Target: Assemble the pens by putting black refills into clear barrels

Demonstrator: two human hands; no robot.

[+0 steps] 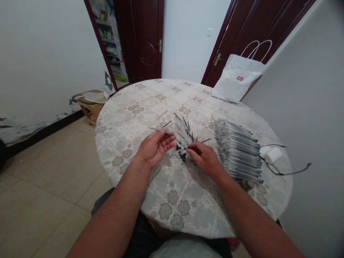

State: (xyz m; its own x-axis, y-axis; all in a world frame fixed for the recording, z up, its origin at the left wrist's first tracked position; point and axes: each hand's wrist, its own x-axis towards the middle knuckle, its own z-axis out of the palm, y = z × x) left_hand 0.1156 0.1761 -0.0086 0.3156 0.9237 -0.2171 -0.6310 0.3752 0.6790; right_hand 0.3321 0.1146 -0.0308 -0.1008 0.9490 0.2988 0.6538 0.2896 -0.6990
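Note:
My left hand (157, 146) pinches a slim pale stick (156, 129) between thumb and forefinger, its other fingers loosely curled. Just right of it lies a loose heap of thin pale and dark sticks (182, 130) pointing various ways. At the heap's near right side, my right hand (202, 156) has thumb and forefinger closed on the end of a slim stick; the fingers partly cover it. Farther right, many grey sticks with dark tips are stacked side by side in a neat row (243, 152), with frizzy grey ends facing left. The sticks' exact kind is unclear.
A patterned cloth covers the round table (172, 197). Dark-framed glasses (276, 172) and a white roll (272, 154) lie at the right. A white paper bag (238, 79) stands at the back right. A stool (92, 104) stands on the floor to the left.

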